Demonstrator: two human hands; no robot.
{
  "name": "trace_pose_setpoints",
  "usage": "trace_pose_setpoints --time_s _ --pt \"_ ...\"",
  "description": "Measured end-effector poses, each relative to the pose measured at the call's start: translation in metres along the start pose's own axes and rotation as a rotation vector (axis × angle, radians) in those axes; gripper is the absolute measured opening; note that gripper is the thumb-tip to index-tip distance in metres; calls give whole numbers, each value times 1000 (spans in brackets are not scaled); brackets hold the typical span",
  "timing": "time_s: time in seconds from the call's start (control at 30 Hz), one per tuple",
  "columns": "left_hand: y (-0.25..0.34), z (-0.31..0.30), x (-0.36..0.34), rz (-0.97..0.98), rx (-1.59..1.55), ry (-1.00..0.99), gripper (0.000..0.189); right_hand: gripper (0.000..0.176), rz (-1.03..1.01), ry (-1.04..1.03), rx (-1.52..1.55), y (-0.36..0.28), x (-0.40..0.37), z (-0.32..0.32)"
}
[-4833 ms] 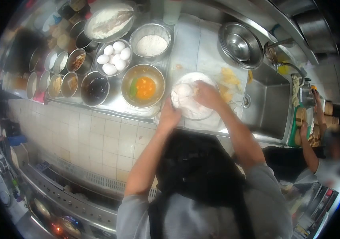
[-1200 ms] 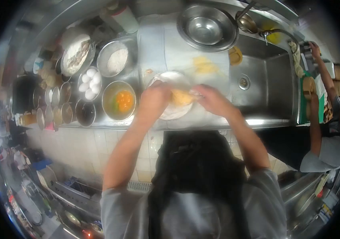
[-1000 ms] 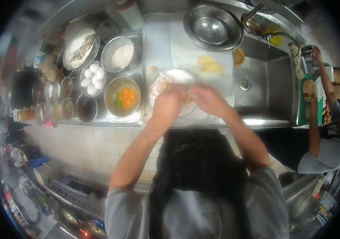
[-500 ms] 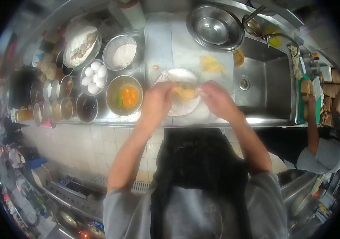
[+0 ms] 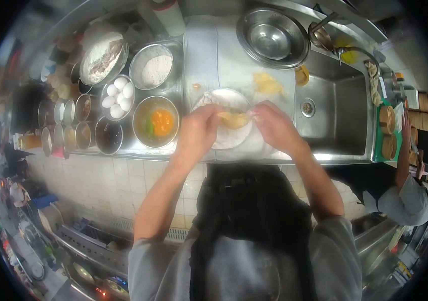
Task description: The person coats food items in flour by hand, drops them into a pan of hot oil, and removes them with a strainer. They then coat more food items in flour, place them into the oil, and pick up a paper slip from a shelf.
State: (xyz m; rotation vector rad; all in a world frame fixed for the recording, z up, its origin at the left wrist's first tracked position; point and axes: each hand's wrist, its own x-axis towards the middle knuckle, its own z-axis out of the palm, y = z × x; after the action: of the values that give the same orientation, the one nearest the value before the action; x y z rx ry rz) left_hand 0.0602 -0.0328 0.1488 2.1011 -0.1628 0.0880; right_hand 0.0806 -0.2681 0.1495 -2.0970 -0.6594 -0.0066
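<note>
A pale yellow, floppy piece of food (image 5: 233,119) is stretched between my two hands over a white plate of flour (image 5: 229,143). My left hand (image 5: 199,128) pinches its left end, with the fingers closed. Its right end is gripped by the closed fingers of my right hand (image 5: 274,125). What kind of food it is, I cannot make out. Behind the plate, more pale yellow pieces (image 5: 268,83) lie on the white work surface (image 5: 201,55). Left of my left hand stands a metal bowl (image 5: 143,108) with egg yolks and something green in it.
Left are a bowl of whole eggs (image 5: 117,98), two flour bowls (image 5: 154,67) and several small containers (image 5: 84,108). Metal bowls (image 5: 273,40) stand behind, with a sink (image 5: 332,115) to the right. A co-worker (image 5: 407,200) is beside bamboo steamers (image 5: 387,119) at far right.
My hands keep hold of the yellow piece over the plate, shifted only slightly. The co-worker's arm has moved away from the bamboo steamers, which now show more fully.
</note>
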Motion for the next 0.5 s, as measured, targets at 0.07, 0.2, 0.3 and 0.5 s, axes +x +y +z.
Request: trace_pose_setpoints --time_s 0.07,0.2,0.3,0.5 --pt "10 -2 1 -1 -3 21 17 23 -7 6 -1 -5 3 -5" --pt "6 -1 -1 -106 118 -54 16 24 -76 -5 -8 -1 13 -8" --pt "17 -3 1 -11 19 86 15 25 -56 -51 15 4 4 -4" --pt "18 6 13 -202 -325 38 15 28 43 -36 120 -4 20 -9"
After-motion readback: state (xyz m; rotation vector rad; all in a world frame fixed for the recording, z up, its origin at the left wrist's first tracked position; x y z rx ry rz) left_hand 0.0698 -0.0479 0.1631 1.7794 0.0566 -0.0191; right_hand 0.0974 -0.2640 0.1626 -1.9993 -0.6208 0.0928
